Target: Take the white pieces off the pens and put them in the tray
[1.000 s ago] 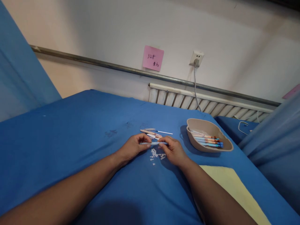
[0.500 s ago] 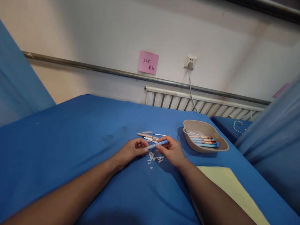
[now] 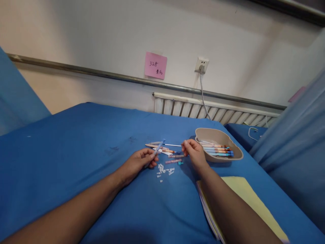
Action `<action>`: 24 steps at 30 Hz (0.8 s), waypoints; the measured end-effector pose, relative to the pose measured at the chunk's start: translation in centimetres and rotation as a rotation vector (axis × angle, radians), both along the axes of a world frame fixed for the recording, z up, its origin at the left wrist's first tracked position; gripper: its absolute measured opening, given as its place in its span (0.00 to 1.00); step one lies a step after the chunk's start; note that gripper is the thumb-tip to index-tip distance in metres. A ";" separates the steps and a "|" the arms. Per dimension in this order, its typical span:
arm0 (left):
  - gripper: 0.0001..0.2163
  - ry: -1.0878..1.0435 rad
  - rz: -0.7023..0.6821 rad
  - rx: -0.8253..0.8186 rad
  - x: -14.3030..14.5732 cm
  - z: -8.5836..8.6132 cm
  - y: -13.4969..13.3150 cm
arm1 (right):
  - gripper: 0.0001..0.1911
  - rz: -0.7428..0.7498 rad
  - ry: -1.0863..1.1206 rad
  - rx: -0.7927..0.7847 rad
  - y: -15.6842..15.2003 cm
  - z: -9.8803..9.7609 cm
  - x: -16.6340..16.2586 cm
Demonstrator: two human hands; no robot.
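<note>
My left hand (image 3: 142,158) is closed around a light blue pen (image 3: 157,148), its darker blue end pointing up and away. My right hand (image 3: 193,152) pinches at the right end of a thin white pen refill (image 3: 173,145). Between the hands lie pen parts: a beige barrel (image 3: 151,146), a pen with an orange and dark blue end (image 3: 169,151), pinkish patterned tubes (image 3: 173,161) and a small teal piece (image 3: 180,163). Nearer to me is a scatter of small white tips (image 3: 161,168).
A beige tray (image 3: 237,155) with several blue and orange pens stands right of my right hand. A yellow pad (image 3: 243,193) lies under my right forearm. Behind the blue-covered surface (image 3: 76,142) are a radiator (image 3: 177,106), a metal rail (image 3: 114,77) and a plugged socket (image 3: 201,64).
My right hand has left the blue pen and moved right to the refill's end. The left hand keeps the pen, now tilted more upward. Patterned tubes and the teal piece have come into view.
</note>
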State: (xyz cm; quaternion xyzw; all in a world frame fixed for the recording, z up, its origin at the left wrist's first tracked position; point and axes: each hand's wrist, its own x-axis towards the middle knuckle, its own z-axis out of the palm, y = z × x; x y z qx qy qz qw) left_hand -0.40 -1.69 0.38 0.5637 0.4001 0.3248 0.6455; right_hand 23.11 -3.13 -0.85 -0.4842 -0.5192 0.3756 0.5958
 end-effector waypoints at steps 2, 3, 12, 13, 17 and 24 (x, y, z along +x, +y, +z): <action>0.13 -0.025 0.019 -0.018 -0.1 -0.2 0.3 | 0.16 -0.011 -0.098 -0.047 0.4 -0.4 0.8; 0.13 -0.036 0.023 -0.023 -0.1 -0.3 0.4 | 0.15 0.014 -0.156 -0.074 0.6 -0.6 1.1; 0.09 -0.131 0.062 -0.091 -0.2 -0.1 0.5 | 0.09 0.294 -0.569 -0.183 -0.1 -1.6 2.5; 0.09 -0.141 0.076 -0.104 -0.2 0.0 0.5 | 0.08 0.319 -0.599 -0.181 -0.2 -1.6 2.6; 0.08 -0.186 0.126 -0.157 -0.1 0.4 0.4 | 0.06 0.361 -0.747 -0.119 -0.6 -1.5 2.6; 0.07 -0.245 0.141 -0.106 -0.4 0.4 0.7 | 0.04 0.357 -0.929 -0.089 -1.1 -0.5 2.0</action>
